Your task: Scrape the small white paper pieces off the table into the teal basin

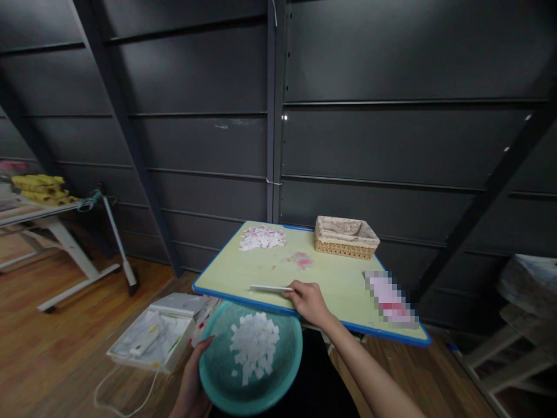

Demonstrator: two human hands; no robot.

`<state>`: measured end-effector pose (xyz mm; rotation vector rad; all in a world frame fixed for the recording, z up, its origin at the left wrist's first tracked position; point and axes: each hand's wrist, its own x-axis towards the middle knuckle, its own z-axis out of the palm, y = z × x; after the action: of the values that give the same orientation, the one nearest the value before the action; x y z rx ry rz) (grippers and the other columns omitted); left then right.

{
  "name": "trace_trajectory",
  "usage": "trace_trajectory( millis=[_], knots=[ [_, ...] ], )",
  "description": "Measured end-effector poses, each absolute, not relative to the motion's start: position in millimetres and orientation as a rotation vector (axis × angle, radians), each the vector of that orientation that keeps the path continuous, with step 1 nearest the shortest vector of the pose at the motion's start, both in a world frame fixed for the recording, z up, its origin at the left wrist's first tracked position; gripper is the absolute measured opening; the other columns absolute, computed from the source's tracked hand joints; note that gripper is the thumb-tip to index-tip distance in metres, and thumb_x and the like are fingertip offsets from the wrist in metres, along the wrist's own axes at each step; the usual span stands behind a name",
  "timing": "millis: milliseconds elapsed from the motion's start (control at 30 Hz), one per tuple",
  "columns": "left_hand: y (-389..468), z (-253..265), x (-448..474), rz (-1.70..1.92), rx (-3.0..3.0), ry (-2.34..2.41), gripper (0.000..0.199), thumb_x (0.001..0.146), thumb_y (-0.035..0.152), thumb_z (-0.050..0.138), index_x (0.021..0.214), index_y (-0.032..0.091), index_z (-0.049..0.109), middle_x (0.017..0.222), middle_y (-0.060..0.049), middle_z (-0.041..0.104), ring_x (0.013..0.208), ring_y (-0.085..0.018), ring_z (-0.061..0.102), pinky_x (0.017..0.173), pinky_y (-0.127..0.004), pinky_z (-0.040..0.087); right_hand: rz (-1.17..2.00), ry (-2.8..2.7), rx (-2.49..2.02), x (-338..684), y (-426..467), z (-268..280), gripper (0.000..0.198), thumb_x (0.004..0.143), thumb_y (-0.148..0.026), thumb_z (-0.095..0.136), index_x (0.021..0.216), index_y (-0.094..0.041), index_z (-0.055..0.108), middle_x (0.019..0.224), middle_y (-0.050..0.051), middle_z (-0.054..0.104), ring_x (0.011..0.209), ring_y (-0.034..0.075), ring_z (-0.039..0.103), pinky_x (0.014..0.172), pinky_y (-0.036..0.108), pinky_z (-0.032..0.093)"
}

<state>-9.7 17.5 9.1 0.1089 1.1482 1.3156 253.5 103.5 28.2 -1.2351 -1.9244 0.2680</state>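
Note:
My left hand (pixel 195 374) grips the left side of a green plastic basin (pixel 290 371), thumb over the rim. The basin hangs just under the table's front edge, and small white flat pieces (pixel 256 348) lie heaped inside it. Closed near the front edge of the table, my right hand (pixel 308 299) pinches a thin flat white strip (pixel 268 288), seen nearly edge-on. Its exact kind does not show. Farther back on the tabletop lie a pile of white and pink pieces (pixel 261 238) and a pinkish smear or scrap (pixel 301 260).
The yellow table (pixel 339 284) has a blue edge. A cloth-lined wicker basket (pixel 346 247) stands at its back right, and a pixelated flat item (pixel 390 301) lies at the right. An open white box (pixel 150 337) with a cord sits low on the left. Behind rises a dark panelled wall.

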Motion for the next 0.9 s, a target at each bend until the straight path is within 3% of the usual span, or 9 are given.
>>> trace_trajectory(
  millis=[233,500,667,767,833,900],
  knots=[
    [17,15,-9,1.331,0.216,1.153,0.006,0.072,0.012,0.065,0.068,0.016,0.064,0.045,0.000,0.067,0.038,-0.019,0.062,0.046,-0.032,0.057,0.307,-1.804,-1.296,253,109,33,0.024,0.084,-0.030,0.056,0.064,-0.019,0.062,0.057,0.000,0.062,0.053,0.013,0.053,0.056,0.022,0.033],
    [15,19,-10,1.302,0.250,1.170,0.002,0.073,0.015,0.065,0.071,0.016,0.064,0.046,-0.001,0.068,0.040,-0.020,0.063,0.045,-0.033,0.056,0.480,-1.814,-1.199,255,105,31,0.035,0.077,-0.036,0.061,0.052,-0.019,0.044,0.048,-0.006,0.039,0.047,0.008,0.036,0.048,0.022,0.025],
    [14,23,-9,1.321,0.211,1.172,0.008,0.074,0.012,0.063,0.067,0.016,0.063,0.045,-0.001,0.067,0.038,-0.017,0.061,0.043,-0.030,0.055,0.399,-1.720,-1.214,255,107,31,0.038,0.079,-0.042,0.059,0.052,-0.020,0.044,0.048,-0.004,0.042,0.048,0.009,0.038,0.047,0.022,0.027],
    [15,23,-8,1.335,0.210,1.161,0.008,0.073,0.011,0.064,0.067,0.015,0.064,0.045,0.000,0.067,0.040,-0.018,0.062,0.049,-0.032,0.058,0.201,-1.851,-1.302,233,100,34,0.034,0.087,-0.037,0.051,0.057,-0.019,0.053,0.049,-0.001,0.052,0.047,0.011,0.046,0.050,0.022,0.032],
    [16,22,-8,1.324,0.197,1.165,0.005,0.071,0.012,0.066,0.067,0.015,0.065,0.046,-0.002,0.068,0.049,-0.023,0.068,0.057,-0.038,0.060,0.083,-2.090,-1.317,208,97,38,0.022,0.088,-0.025,0.048,0.075,-0.019,0.064,0.066,0.003,0.068,0.057,0.013,0.059,0.058,0.022,0.039],
    [16,22,-7,1.306,0.168,1.188,0.003,0.070,0.014,0.068,0.069,0.016,0.066,0.047,-0.003,0.069,0.062,-0.030,0.073,0.064,-0.043,0.061,-0.017,-2.328,-1.356,180,98,45,0.018,0.087,-0.018,0.047,0.088,-0.019,0.066,0.082,0.008,0.073,0.069,0.017,0.066,0.063,0.024,0.043]
  ],
)
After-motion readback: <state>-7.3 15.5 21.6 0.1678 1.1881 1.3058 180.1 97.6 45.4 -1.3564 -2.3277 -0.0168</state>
